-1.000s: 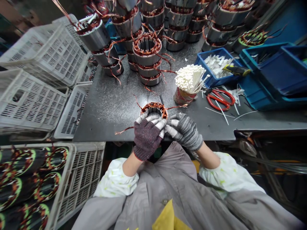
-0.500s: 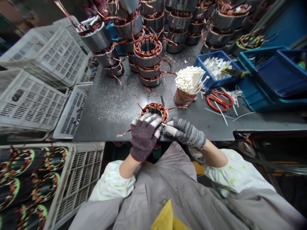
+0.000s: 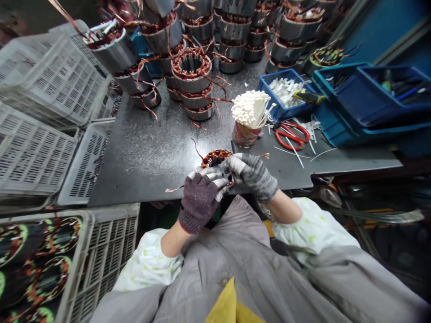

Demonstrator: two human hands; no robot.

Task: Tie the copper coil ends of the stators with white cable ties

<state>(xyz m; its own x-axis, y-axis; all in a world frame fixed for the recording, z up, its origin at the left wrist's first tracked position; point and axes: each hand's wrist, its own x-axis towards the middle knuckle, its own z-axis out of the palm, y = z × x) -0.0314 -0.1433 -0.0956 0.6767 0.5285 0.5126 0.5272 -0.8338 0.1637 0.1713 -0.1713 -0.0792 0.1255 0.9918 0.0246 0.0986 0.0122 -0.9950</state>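
Observation:
A steel stator with copper windings stands on the dark workbench near its front edge. My left hand, in a dark maroon knit glove, wraps around the stator's near side. My right hand, in a grey striped glove, has its taped fingertips closed on the stator's copper top. Loose copper wire ends stick out to the left and right of the stator. A can of white cable ties stands just behind it.
Stacks of wound stators fill the back of the bench. Red scissors and blue bins lie right. White plastic crates stand left. One crate at lower left holds dark wound stators.
My right hand has moved up from beside the stator onto its top. The left hand stays wrapped on it. The view has shifted slightly, so everything sits further left.

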